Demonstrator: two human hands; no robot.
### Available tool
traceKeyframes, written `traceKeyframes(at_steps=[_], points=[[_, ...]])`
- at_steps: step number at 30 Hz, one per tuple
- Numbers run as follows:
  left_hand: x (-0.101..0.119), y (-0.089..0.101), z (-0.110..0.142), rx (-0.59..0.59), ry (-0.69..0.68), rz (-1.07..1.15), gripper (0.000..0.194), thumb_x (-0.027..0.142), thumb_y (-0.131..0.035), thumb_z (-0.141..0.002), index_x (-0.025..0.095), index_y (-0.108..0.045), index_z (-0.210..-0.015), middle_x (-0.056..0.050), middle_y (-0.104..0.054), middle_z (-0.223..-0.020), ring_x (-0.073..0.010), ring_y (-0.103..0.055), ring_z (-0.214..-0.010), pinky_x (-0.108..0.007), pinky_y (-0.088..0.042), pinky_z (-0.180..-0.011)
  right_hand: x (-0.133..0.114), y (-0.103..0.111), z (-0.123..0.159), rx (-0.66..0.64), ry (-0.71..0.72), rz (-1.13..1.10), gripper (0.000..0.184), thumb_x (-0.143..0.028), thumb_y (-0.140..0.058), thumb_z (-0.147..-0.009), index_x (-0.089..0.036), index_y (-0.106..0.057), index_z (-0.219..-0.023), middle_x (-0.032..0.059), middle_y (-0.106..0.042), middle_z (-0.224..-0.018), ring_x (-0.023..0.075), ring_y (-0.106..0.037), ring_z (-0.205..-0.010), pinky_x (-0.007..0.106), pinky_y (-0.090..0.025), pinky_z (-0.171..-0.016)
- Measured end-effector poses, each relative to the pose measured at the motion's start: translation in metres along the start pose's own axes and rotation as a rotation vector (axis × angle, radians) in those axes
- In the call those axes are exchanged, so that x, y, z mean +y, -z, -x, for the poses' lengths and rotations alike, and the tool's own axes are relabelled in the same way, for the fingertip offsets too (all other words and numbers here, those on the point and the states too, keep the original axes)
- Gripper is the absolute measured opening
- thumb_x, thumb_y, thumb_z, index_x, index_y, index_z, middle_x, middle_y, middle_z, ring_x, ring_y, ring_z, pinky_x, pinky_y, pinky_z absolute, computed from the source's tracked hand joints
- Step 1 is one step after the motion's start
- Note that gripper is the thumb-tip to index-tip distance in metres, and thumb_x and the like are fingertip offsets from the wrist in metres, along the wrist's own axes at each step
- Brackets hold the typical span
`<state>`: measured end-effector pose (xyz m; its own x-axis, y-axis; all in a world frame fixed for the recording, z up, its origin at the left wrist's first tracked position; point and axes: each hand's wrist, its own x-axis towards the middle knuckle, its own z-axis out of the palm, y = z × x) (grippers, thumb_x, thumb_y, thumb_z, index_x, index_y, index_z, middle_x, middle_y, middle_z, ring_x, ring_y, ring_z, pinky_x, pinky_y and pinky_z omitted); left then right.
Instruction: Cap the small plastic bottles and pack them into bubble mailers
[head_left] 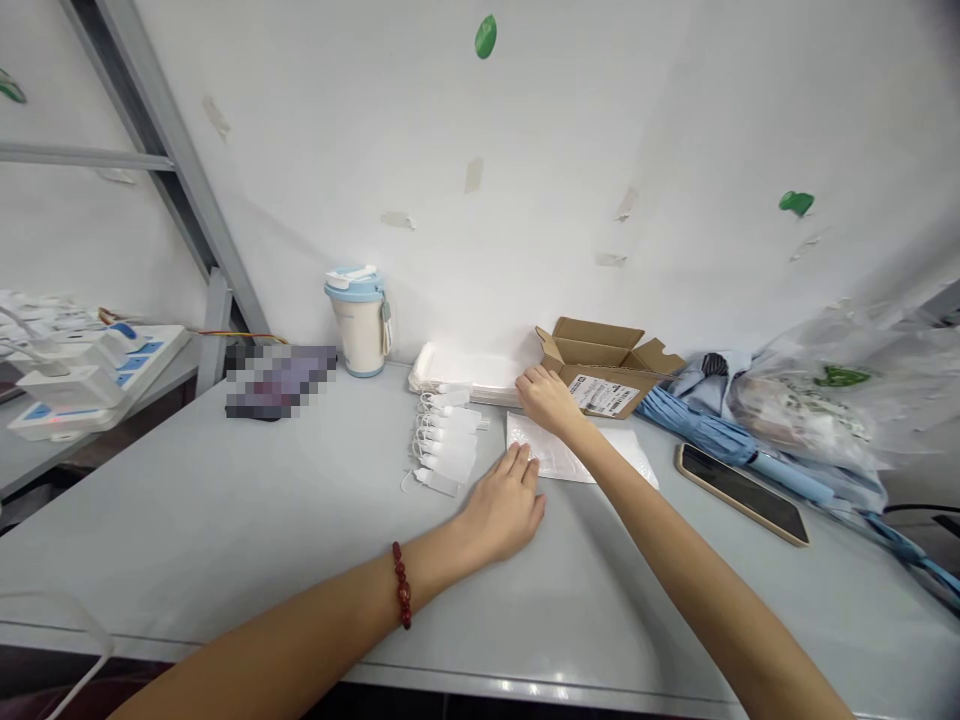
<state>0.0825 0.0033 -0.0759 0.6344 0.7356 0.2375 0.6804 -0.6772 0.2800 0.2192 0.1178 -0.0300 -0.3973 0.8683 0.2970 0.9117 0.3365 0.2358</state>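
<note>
A white padded plastic bag (581, 452) lies flat on the grey table. My left hand (502, 505) rests at its left edge, fingers stretched out and lying flat, the fingertips touching the bag. Above the bag, my right hand (547, 398) is at the right end of a pile of flat white packets (480, 375). Its fingers are bent and close together; whatever is under them is hidden. Left of the bag, several small white pouches with looped white cords (446, 440) lie in an overlapping row.
An open cardboard box (607, 370) stands behind my right hand. To the right are a folded blue umbrella (697, 425), a phone (742, 492) and clear plastic bags (832, 400). A cream cup with a blue lid (360, 320) stands at the wall. Power strips (112, 375) lie far left.
</note>
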Motion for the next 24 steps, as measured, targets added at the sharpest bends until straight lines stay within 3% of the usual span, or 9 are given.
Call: traceKeyframes(at_steps=[7,15,20,24], points=[[-0.001,-0.006,0.000,0.036,-0.012,-0.007,0.049,0.030,-0.034,-0.094,0.001,-0.043,-0.132,-0.020,-0.041,-0.143,-0.0301,-0.027,-0.138,-0.043,-0.030,-0.110,0.001,-0.007,0.003,0.080,-0.038,-0.030,0.025,-0.008,-0.043,-0.089,-0.014,-0.064,-0.100,0.0124,-0.068,-0.100,0.0237,-0.056,-0.094,0.031,-0.035,-0.077],[-0.001,-0.004,0.000,0.031,-0.022,-0.022,0.049,0.029,-0.034,-0.094,0.000,-0.043,-0.132,-0.021,-0.041,-0.142,-0.0309,-0.027,-0.137,-0.042,-0.029,-0.111,-0.004,-0.003,0.007,0.245,-0.045,-0.108,0.034,-0.013,-0.038,-0.093,-0.015,-0.060,-0.119,0.0122,-0.066,-0.117,0.0215,-0.058,-0.108,0.032,-0.041,-0.086],[-0.002,-0.003,0.000,0.033,-0.009,0.020,0.048,0.028,-0.036,-0.093,0.002,-0.043,-0.132,-0.022,-0.039,-0.143,-0.0303,-0.027,-0.138,-0.043,-0.030,-0.111,-0.011,0.003,0.030,0.344,-0.016,-0.148,0.037,-0.016,-0.032,-0.096,-0.016,-0.062,-0.117,0.0110,-0.067,-0.114,0.0194,-0.060,-0.110,0.032,-0.046,-0.089],[0.001,0.005,0.004,0.043,0.056,0.200,0.048,0.025,-0.039,-0.091,0.003,-0.040,-0.134,-0.022,-0.035,-0.146,-0.0311,-0.024,-0.139,-0.047,-0.028,-0.112,-0.004,0.009,0.060,0.517,0.088,-0.143,0.034,-0.016,-0.034,-0.095,-0.018,-0.063,-0.113,0.0093,-0.068,-0.114,0.0183,-0.061,-0.111,0.030,-0.047,-0.089]])
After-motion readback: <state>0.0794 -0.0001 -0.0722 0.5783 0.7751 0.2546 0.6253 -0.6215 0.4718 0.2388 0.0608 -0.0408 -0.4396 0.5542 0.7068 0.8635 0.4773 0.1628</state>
